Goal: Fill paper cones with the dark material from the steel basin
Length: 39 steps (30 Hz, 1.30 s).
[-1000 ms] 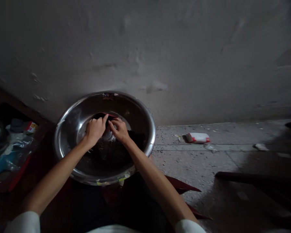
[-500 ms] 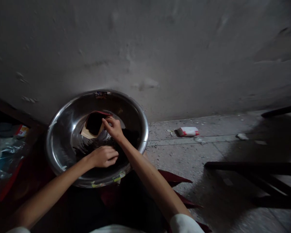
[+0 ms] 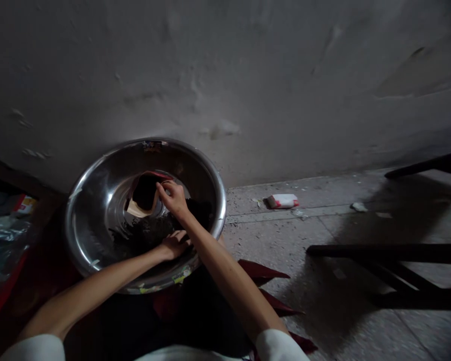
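A pale, scuffed plaster wall [image 3: 248, 65] fills the upper half of the view, and below it runs a speckled grey concrete floor [image 3: 323, 240]. A dark wooden frame of long bars [image 3: 383, 260] lies on the floor at the right, well apart from everything else. At the left, against the foot of the wall, sits a large round stainless-steel basin [image 3: 82, 210], its shiny rim catching the light and small torn stickers along its near edge. Dark red pointed pieces [image 3: 266, 273] stick out from under the basin toward the right. A heap of dark loose material [image 3: 146, 233] covers the near and right part of the basin's bottom. An opened packet with a tan inner flap and red edge [image 3: 145, 198] stands toward the far side of the basin's bottom, its dark mouth facing the camera. The right hand [image 3: 173, 198] reaches across to it, thumb and forefinger pinched on the packet's right edge. The left hand [image 3: 175, 244] lies low on the dark heap by the near rim, partly hidden under the right forearm, so whether its fingers are curled or spread cannot be told. Crumpled plastic bags and packets [image 3: 3, 230] lie at the far left. A small white and red wrapper [image 3: 283, 201] lies on the floor near the wall.
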Available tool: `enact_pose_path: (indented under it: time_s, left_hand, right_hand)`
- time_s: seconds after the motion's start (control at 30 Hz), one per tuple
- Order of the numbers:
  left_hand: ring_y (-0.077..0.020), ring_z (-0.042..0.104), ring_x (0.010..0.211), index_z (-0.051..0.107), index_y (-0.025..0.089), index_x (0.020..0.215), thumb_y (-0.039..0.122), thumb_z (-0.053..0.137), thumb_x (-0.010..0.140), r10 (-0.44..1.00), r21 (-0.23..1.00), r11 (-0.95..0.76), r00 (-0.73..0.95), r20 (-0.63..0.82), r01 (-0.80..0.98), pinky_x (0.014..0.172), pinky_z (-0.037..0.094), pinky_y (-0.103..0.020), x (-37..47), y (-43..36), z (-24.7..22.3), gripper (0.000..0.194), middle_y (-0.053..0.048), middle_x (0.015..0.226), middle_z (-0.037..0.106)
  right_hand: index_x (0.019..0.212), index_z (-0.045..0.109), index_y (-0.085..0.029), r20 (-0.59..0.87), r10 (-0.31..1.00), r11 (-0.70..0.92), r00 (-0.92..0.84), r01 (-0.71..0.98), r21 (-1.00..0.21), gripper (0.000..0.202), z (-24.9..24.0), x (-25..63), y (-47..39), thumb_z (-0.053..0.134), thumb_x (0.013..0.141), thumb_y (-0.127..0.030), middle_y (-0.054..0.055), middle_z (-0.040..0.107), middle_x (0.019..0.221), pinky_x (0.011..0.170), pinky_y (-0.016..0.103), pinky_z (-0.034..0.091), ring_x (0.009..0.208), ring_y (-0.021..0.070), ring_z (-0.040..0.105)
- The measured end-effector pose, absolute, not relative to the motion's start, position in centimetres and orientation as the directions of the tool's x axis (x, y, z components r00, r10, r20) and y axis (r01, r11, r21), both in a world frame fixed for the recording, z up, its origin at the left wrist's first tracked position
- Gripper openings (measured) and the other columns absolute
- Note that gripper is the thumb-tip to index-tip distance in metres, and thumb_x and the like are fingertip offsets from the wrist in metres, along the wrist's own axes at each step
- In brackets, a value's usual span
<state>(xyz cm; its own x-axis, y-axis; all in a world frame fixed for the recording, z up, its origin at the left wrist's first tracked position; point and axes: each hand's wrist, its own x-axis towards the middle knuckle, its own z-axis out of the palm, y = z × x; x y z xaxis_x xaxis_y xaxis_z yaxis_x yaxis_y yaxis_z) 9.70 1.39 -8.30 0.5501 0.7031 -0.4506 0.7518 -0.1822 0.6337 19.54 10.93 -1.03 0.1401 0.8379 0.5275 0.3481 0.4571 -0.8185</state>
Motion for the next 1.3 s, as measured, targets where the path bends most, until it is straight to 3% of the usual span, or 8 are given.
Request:
enact_pose_path:
  time_s: [0.2,0.5,0.67,0.87,0.97,1.1,1.17,1.3]
  left_hand:
    - [-0.0271,0.067,0.112,0.068,0.024,0.120,0.046,0.049,0.094,0.759,0.618,-0.138,0.484,-0.436,0.774,0.098,0.050,-0.037,8.2,-0.3,-3.9,0.039,-0.006,0.122,0.072]
    - [-0.0299,0.071,0.093,0.074,0.019,0.107,0.044,0.065,0.077,0.819,0.440,-0.155,0.364,-0.444,0.885,0.077,0.050,-0.033,5.8,0.0,2.3,0.040,-0.009,0.099,0.077]
    - [-0.0168,0.063,0.074,0.068,0.017,0.083,0.037,0.060,0.078,0.907,0.697,-0.117,0.362,-0.215,0.708,0.070,0.046,-0.025,4.9,2.4,6.4,0.022,0.000,0.075,0.068]
    - [-0.0146,0.062,0.071,0.064,0.017,0.085,0.038,0.057,0.082,0.986,0.868,-0.102,0.167,0.022,0.486,0.068,0.049,-0.024,6.0,6.8,10.8,0.023,0.000,0.076,0.068]
    - [-0.0184,0.067,0.089,0.066,0.016,0.098,0.036,0.056,0.088,0.977,0.717,-0.206,0.104,0.185,0.666,0.082,0.050,-0.027,7.2,9.0,10.5,0.025,-0.005,0.094,0.073]
    - [-0.0301,0.067,0.110,0.071,0.012,0.104,0.033,0.057,0.092,0.999,0.347,-0.024,0.038,-0.033,0.937,0.092,0.048,-0.036,8.0,11.4,9.5,0.029,-0.018,0.107,0.074]
    - [-0.0290,0.068,0.109,0.072,0.013,0.104,0.028,0.054,0.094,0.997,0.310,-0.039,0.057,-0.052,0.950,0.090,0.049,-0.034,7.8,11.5,9.2,0.025,-0.019,0.108,0.074]
    - [-0.0209,0.069,0.094,0.069,0.018,0.095,0.028,0.039,0.101,0.882,0.251,-0.438,0.359,0.305,0.863,0.086,0.049,-0.029,6.0,8.3,7.6,0.032,-0.012,0.097,0.073]
  right_hand:
    - [0.060,0.058,-0.022,0.533,0.839,0.462,0.108,0.379,-0.802,0.050,-1.3,19.5,10.9,0.044,0.099,-0.050,0.006,0.063,0.067,0.070,0.030,0.045,0.071,0.0179,0.061]
    - [0.059,0.057,-0.023,0.567,0.819,0.488,0.083,0.417,-0.767,0.049,-1.6,19.5,11.0,0.045,0.099,-0.048,0.006,0.063,0.066,0.071,0.031,0.045,0.072,0.0187,0.060]
    - [0.059,0.057,-0.022,0.579,0.811,0.504,0.079,0.408,-0.761,0.048,-1.6,19.4,11.0,0.046,0.099,-0.047,0.005,0.063,0.066,0.070,0.031,0.044,0.072,0.0188,0.060]
    - [0.060,0.058,-0.022,0.575,0.815,0.516,0.064,0.370,-0.773,0.048,-1.4,19.4,10.7,0.047,0.098,-0.049,0.005,0.062,0.066,0.069,0.030,0.044,0.071,0.0182,0.060]
    - [0.065,0.060,-0.021,0.578,0.813,0.530,0.068,0.323,-0.784,0.049,-1.2,19.5,10.5,0.044,0.098,-0.053,0.005,0.062,0.070,0.068,0.030,0.044,0.071,0.0179,0.059]
    - [0.066,0.058,-0.022,0.568,0.819,0.521,0.081,0.309,-0.795,0.049,-0.9,19.5,10.2,0.042,0.099,-0.053,0.004,0.058,0.069,0.067,0.029,0.044,0.069,0.0171,0.058]
    - [0.065,0.058,-0.022,0.574,0.816,0.527,0.070,0.317,-0.788,0.048,-0.9,19.4,10.2,0.042,0.099,-0.052,0.005,0.059,0.070,0.068,0.030,0.044,0.071,0.0177,0.058]
    - [0.067,0.061,-0.022,0.586,0.810,0.547,0.036,0.315,-0.775,0.048,-1.1,19.1,10.2,0.042,0.100,-0.051,0.007,0.064,0.075,0.073,0.030,0.046,0.076,0.0187,0.060]
